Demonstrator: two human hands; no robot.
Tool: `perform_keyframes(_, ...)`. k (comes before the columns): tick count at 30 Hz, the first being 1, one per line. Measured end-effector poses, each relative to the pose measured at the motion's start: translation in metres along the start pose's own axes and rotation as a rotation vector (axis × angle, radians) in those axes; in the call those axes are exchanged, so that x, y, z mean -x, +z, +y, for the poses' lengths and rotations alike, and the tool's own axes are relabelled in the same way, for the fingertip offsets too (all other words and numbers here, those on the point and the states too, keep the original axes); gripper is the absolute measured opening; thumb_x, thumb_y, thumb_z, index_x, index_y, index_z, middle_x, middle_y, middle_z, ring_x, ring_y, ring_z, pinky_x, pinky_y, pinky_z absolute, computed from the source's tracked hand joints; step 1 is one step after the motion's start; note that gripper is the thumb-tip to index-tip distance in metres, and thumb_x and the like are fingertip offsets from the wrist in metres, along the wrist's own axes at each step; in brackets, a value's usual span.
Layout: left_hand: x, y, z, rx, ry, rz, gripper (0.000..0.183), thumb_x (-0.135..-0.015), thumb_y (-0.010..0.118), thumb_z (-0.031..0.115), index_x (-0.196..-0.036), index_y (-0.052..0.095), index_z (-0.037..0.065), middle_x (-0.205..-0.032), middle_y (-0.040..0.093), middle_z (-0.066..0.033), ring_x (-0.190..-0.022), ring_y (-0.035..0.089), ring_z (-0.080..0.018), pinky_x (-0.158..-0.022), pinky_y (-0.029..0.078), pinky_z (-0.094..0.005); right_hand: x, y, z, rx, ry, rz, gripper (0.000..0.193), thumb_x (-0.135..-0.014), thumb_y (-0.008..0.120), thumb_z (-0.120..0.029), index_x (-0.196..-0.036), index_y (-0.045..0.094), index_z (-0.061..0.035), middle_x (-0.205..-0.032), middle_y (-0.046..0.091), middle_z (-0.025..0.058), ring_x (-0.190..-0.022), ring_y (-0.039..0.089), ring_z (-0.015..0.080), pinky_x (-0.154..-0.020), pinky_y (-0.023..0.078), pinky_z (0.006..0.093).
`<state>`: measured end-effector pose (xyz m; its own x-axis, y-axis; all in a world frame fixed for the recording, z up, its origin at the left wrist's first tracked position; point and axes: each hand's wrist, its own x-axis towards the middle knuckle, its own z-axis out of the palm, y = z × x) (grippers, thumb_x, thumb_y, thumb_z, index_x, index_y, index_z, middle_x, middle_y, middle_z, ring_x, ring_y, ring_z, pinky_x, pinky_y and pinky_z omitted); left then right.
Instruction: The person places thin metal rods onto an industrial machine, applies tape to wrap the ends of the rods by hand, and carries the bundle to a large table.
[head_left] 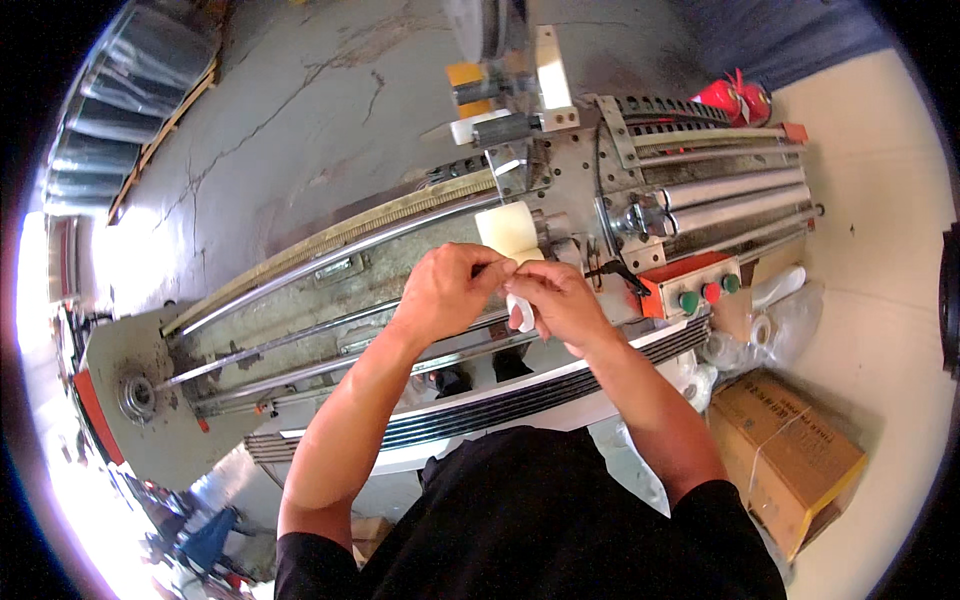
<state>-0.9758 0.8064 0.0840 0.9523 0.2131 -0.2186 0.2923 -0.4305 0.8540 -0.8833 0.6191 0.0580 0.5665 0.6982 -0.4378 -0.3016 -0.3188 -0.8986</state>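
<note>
A cream-white roll (508,230) sits on a shaft at the middle of a long machine with metal rails. Just in front of it, my hands meet with fingertips pressed close together. My left hand (440,290) is closed in a pinch, thumb and forefinger at the roll's near edge. My right hand (565,305) is closed too, pinching a thin white strip (521,312) that hangs down between its fingers. Both sets of fingertips seem to be on this strip; whether it joins the roll is hidden behind them.
To the right is an orange control box (690,285) with green and red buttons. Metal rollers (740,200) lie behind it. A cardboard box (785,450) stands on the floor at lower right. Red fire extinguishers (735,100) are at the far right. A machine arm (500,100) rises beyond the roll.
</note>
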Motion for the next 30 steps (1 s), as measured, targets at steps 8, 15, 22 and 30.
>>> perform_keyframes(8,-0.024,0.016,-0.033,-0.147,0.076,0.145,0.032,-0.100,0.078,0.034,-0.110,0.082,0.003,-0.096,0.080,-0.0143,-0.083,0.074,-0.0221,-0.081,0.057,-0.0365,0.134,0.052,-0.032,0.091,-0.601,-1.064,0.020,-0.104,0.073,-0.024,-0.105,0.079,-0.0049,-0.094,0.079,0.0093,-0.079,0.070,0.0258,-0.077,0.056,0.0411)
perform_keyframes(15,-0.026,0.030,-0.046,-0.088,0.101,0.105,0.024,-0.094,0.083,0.019,-0.108,0.077,0.000,-0.092,0.076,-0.0093,-0.082,0.070,-0.0156,-0.077,0.056,-0.0330,0.113,-0.076,0.098,0.547,-0.171,-0.044,0.030,-0.096,0.076,-0.022,-0.123,0.075,-0.0093,-0.110,0.080,0.0086,-0.101,0.077,0.0245,-0.097,0.058,0.0402)
perform_keyframes(22,-0.018,0.036,-0.034,-0.074,0.054,0.081,0.025,-0.092,0.083,0.019,-0.108,0.078,0.000,-0.099,0.073,-0.0137,-0.086,0.073,-0.0229,-0.080,0.058,-0.0367,0.028,-0.107,0.152,1.213,-0.561,0.735,0.022,-0.091,0.077,-0.019,-0.111,0.075,-0.0110,-0.098,0.076,0.0064,-0.098,0.070,0.0296,-0.093,0.048,0.0459)
perform_keyframes(30,-0.005,0.036,-0.050,-0.059,0.191,0.132,0.029,-0.096,0.082,0.020,-0.115,0.074,0.001,-0.088,0.075,-0.0104,-0.079,0.072,-0.0221,-0.078,0.058,-0.0361,0.078,-0.071,0.144,1.447,-0.421,0.375,0.041,-0.089,0.076,-0.024,-0.127,0.073,-0.0072,-0.137,0.064,0.0194,-0.130,0.061,0.0360,-0.113,0.044,0.0472)
